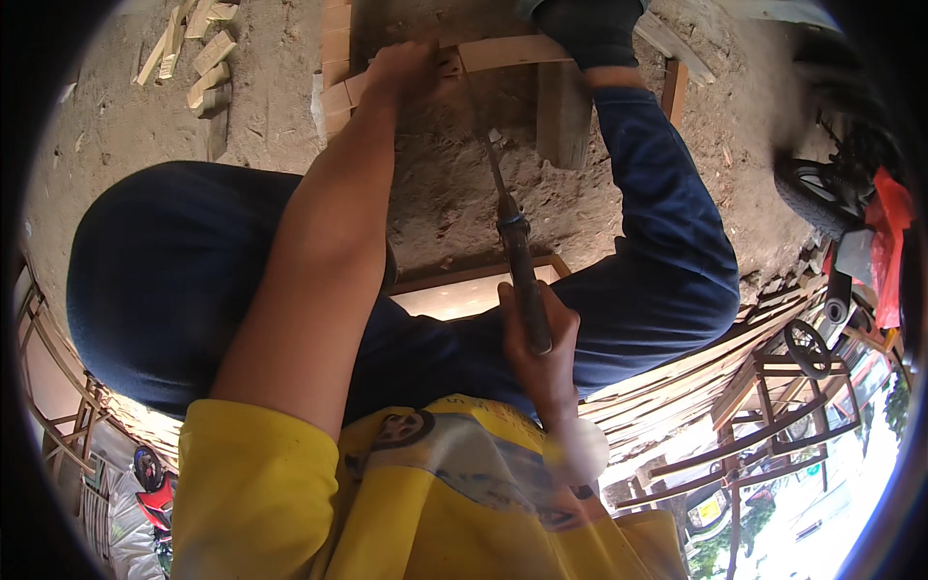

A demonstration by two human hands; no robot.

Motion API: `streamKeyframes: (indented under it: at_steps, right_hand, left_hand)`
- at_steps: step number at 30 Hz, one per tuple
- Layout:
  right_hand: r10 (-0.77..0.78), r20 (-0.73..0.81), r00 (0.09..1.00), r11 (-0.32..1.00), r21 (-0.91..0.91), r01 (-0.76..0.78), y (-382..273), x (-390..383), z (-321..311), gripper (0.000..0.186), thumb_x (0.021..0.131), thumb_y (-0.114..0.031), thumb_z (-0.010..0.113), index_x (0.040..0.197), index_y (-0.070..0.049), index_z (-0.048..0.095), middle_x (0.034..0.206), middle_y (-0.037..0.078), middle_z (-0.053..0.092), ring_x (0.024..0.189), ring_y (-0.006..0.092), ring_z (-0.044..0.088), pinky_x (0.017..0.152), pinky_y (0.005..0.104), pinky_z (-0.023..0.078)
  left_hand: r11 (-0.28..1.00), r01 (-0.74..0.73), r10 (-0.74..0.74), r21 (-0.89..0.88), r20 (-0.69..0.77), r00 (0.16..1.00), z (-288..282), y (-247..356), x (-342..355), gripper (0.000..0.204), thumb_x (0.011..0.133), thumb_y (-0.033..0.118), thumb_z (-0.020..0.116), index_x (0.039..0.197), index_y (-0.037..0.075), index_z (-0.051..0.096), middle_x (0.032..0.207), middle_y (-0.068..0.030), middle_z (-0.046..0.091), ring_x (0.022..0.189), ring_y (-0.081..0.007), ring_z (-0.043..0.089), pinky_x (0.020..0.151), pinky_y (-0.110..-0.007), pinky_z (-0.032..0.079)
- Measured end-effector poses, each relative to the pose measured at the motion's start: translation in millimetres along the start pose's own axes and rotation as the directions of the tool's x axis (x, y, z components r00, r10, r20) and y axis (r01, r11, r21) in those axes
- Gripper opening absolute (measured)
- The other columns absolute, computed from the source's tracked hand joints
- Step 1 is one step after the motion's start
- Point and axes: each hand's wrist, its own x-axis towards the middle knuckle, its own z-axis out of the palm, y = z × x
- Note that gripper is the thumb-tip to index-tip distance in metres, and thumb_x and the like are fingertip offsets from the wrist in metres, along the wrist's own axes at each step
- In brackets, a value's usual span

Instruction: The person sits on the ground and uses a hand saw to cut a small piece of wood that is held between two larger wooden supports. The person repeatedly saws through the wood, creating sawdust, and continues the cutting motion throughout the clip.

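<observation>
A long, pale wooden board (512, 52) lies across at the far side, raised off the dirt. My left hand (401, 70) is closed over its left part, with the fingers partly blurred. In my right hand (543, 358) is the black straight handle of a handsaw (518, 261). The narrow blade points away from me, and its far end meets the board just right of my left hand. A dark line crosses the board there. My right foot in a dark shoe (594, 29) rests on the board's right end.
A thick wooden block (564, 116) stands under the board near my foot. Cut wood pieces (213, 53) lie on the dirt at far left. A wooden frame (474, 290) is between my legs. A wheel (817, 193) and a red plastic sheet (887, 246) are at right.
</observation>
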Motion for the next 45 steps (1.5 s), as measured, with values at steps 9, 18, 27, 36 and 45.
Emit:
streamKeyframes:
  at_steps: [9,18,27,36,45]
  right_hand:
    - [-0.017,-0.025,1.000,0.999,0.029,0.018,3.9,-1.8,1.7,0.015,0.089,0.000,0.061,0.102,0.004,0.066,0.065,0.010,0.062,0.056,0.0077,0.055,0.050,0.0244,0.042]
    - [-0.089,-0.095,0.991,0.993,0.066,0.095,-2.0,-11.5,0.9,0.008,0.089,-0.002,0.062,0.093,0.004,0.064,0.062,0.006,0.057,0.055,0.0054,0.050,0.047,0.0248,0.039]
    - [-0.164,-0.219,0.962,0.986,-0.079,0.150,-0.3,-42.7,-5.1,0.019,0.090,-0.006,0.064,0.075,0.001,0.055,0.058,0.000,0.047,0.055,0.0021,0.039,0.044,0.0246,0.031]
    - [-0.219,-0.282,0.934,0.975,-0.094,0.200,18.2,-57.3,7.4,0.018,0.090,-0.006,0.064,0.075,0.001,0.055,0.057,0.002,0.049,0.054,0.0027,0.039,0.044,0.0257,0.032]
    - [-0.083,-0.166,0.983,0.994,0.063,0.094,4.8,-29.1,-3.0,0.011,0.088,-0.002,0.063,0.079,0.002,0.059,0.057,0.003,0.052,0.052,0.0041,0.043,0.044,0.0259,0.034]
  left_hand:
    - [0.999,0.044,-0.044,-0.006,0.040,0.998,-13.1,7.5,-7.7,0.052,0.077,0.049,0.070,0.105,0.006,0.063,0.097,-0.0180,0.069,0.092,-0.0342,0.068,0.079,-0.046,0.055]
    - [1.000,0.006,-0.005,0.027,-0.015,1.000,-12.7,6.1,-7.9,0.051,0.077,0.050,0.069,0.105,0.008,0.064,0.095,-0.0164,0.070,0.090,-0.0345,0.068,0.079,-0.045,0.055]
    - [0.998,-0.005,0.005,0.056,0.001,1.000,-9.8,3.0,-3.7,0.055,0.077,0.052,0.069,0.110,0.009,0.060,0.090,-0.0163,0.070,0.089,-0.0352,0.068,0.077,-0.047,0.054]
    - [0.997,0.012,-0.011,0.073,-0.004,1.000,1.2,-2.0,3.3,0.048,0.079,0.044,0.069,0.110,0.009,0.060,0.093,-0.0170,0.069,0.090,-0.0353,0.067,0.079,-0.048,0.053]
    - [0.999,0.050,-0.049,0.016,-0.008,0.999,-10.8,0.9,-1.0,0.053,0.075,0.052,0.071,0.104,0.008,0.065,0.095,-0.0165,0.070,0.092,-0.0337,0.068,0.082,-0.044,0.055]
